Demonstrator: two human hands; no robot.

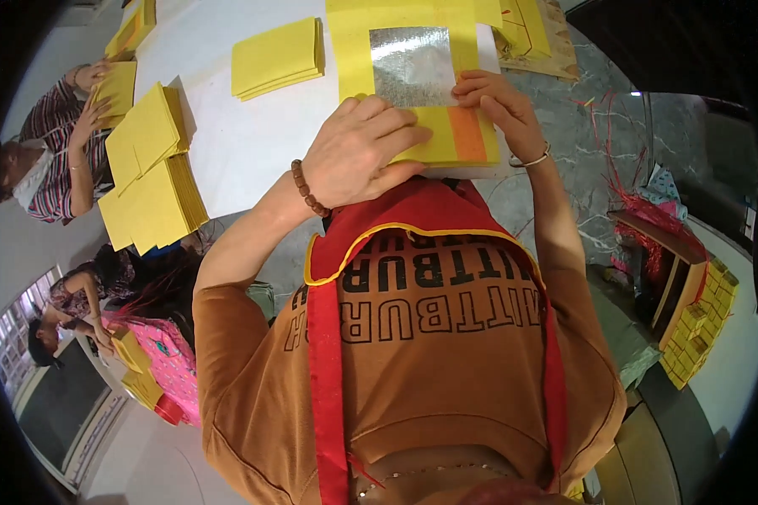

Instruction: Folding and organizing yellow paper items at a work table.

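Observation:
In front of me on the white table lies a sheet of yellow paper point(352, 59) with a silver foil square point(413, 63) in its middle. Its near part is folded over into a flap with an orange stripe point(467, 133). Several paper layers show along the near edge. My left hand point(364, 147) is closed over the left part of the flap, fingers curled and pressing on it. At the right edge, my right hand point(505, 109) grips the paper beside the foil, fingers bent; part of its grip is hidden.
A small stack of folded yellow paper point(276, 59) lies left of the sheet. Larger yellow stacks point(156, 181) stand at the table's left edge, near a person in a striped top point(50, 168). More yellow paper point(522, 29) lies far right. Red strings point(623, 185) hang at right.

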